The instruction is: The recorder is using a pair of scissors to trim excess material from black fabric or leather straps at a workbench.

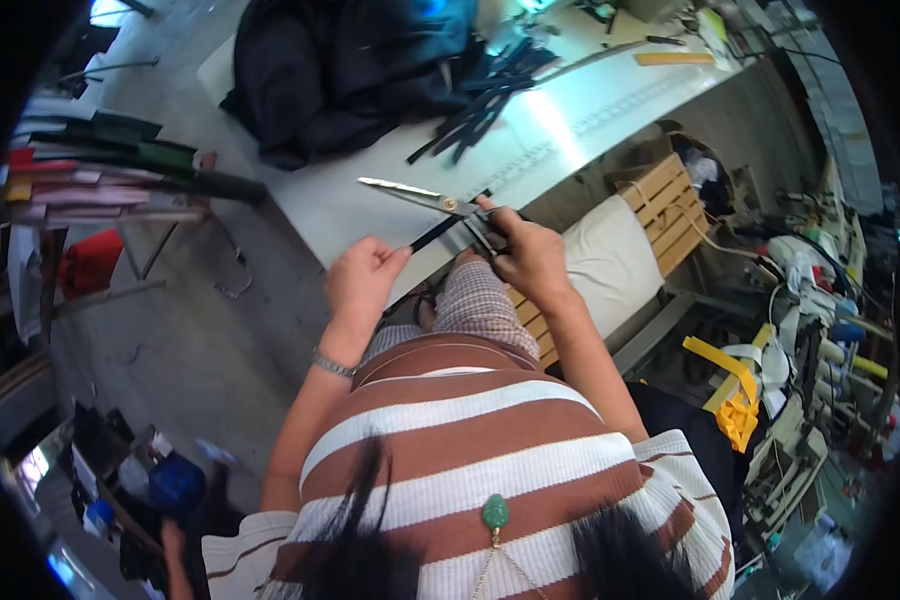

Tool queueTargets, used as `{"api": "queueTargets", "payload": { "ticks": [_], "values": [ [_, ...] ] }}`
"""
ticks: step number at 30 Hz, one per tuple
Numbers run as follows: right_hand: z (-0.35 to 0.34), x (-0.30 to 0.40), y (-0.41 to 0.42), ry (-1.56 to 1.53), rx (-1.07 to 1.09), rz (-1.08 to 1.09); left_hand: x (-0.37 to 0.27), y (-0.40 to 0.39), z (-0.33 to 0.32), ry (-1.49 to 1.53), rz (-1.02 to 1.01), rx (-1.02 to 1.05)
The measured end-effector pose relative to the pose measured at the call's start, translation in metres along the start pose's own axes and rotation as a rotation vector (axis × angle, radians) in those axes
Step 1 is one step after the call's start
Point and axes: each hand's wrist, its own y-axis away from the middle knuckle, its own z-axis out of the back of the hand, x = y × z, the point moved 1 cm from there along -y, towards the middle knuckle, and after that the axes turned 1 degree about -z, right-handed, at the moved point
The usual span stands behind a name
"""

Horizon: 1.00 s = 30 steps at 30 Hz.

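Note:
Between its thumb and fingertips, my left hand pinches one end of a narrow black fabric strip. Metal fabric scissors are in my right hand, their blades pointing left above the white table. The strip runs from my left fingers up to the right, passing by the scissors near their pivot; whether the right fingers also hold it, I cannot tell. Beyond my hands lie a heap of dark cloth and a loose bunch of black strips.
A wooden slatted bench with a pale cushion stands at my right. Stacked folded fabrics are at the left. A yellow ruler-like strip lies on the far table. Another person's arm shows at lower left.

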Motion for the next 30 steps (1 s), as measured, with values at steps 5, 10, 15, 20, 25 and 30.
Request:
{"api": "queueTargets", "payload": {
  "ticks": [5, 10, 15, 20, 25, 30],
  "values": [
    [0.003, 0.005, -0.012, 0.052, -0.027, 0.015, 0.001, -0.02, 0.004, 0.026, -0.024, 0.02],
    [0.022, 0.006, -0.004, 0.045, 0.009, 0.049, -0.008, -0.008, -0.002, 0.018, -0.112, -0.02],
    [0.011, 0.001, 0.003, 0.018, -0.017, 0.146, -0.012, 0.006, 0.011, -0.021, 0.036, 0.018],
    [0.009, 0.002, 0.006, 0.043, 0.027, 0.14, 0.001, 0.008, 0.004, -0.013, 0.041, 0.026],
    [0.004, 0.0, 0.006, 0.028, -0.098, 0.208, 0.005, -0.008, -0.005, -0.005, -0.036, -0.001],
    [0.004, 0.026, 0.054, -0.339, 0.304, -0.047, 0.03, -0.001, 0.007, -0.014, -0.027, 0.026]
  ]
}}
